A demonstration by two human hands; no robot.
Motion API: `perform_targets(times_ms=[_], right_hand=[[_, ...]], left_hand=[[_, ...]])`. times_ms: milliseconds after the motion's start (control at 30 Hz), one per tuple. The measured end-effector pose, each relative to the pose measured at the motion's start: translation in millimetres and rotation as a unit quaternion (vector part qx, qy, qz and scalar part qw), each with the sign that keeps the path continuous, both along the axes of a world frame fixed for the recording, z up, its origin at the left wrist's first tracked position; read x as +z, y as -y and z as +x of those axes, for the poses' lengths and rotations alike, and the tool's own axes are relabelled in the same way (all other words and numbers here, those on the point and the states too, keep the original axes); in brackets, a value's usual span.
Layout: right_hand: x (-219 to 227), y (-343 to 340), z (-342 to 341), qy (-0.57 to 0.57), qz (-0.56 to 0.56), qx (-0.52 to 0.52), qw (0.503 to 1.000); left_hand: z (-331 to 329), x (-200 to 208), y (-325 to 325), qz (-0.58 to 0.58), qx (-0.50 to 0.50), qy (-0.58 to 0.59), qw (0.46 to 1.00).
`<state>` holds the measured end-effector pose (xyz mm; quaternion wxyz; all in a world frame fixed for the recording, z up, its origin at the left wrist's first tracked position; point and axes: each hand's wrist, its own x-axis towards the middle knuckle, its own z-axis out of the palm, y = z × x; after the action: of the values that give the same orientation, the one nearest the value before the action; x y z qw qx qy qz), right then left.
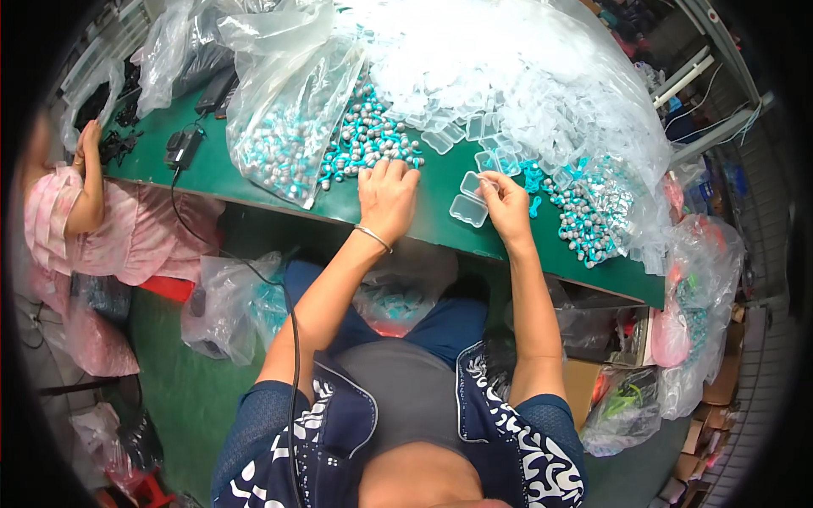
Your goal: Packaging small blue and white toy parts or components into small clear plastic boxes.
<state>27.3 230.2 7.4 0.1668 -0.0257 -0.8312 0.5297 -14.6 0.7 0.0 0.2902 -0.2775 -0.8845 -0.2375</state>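
Observation:
My right hand pinches the edge of a clear plastic case that lies opened out at the table's front edge. My left hand is closed, its fingers curled down at the near edge of a heap of small teal pieces with grey rounded ends, which look like earplugs. Whatever its fingertips hold is hidden under them. Beyond my right hand lie several small teal clip-like pieces. Another heap of the grey-ended pieces sits to the right.
A large mound of clear cases covers the back of the green table. Left of my hands stands a clear bag of teal pieces. A black device trails a cable. Another person sits far left.

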Motion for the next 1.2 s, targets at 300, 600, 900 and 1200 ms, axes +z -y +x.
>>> perform_targets(times_ms=[300, 600, 900, 1200], right_hand=[[12.4, -2.3, 31.0, -0.133, 0.350, 0.034, 0.927], [5.2, 3.0, 51.5, -0.152, 0.428, 0.033, 0.890], [2.8, 49.1, 45.9, -0.166, 0.409, -0.025, 0.897], [10.0, 27.7, 21.1, -0.189, 0.346, -0.085, 0.915]], left_hand=[[-6.4, 2.1, 4.6, -0.021, 0.030, -0.001, 0.999], [-10.2, 1.1, -0.8, -0.014, 0.012, 0.003, 1.000], [-16.7, -3.6, -16.9, -0.010, 0.002, -0.046, 0.999], [3.6, -6.6, -19.4, -0.008, -0.029, -0.040, 0.999]])
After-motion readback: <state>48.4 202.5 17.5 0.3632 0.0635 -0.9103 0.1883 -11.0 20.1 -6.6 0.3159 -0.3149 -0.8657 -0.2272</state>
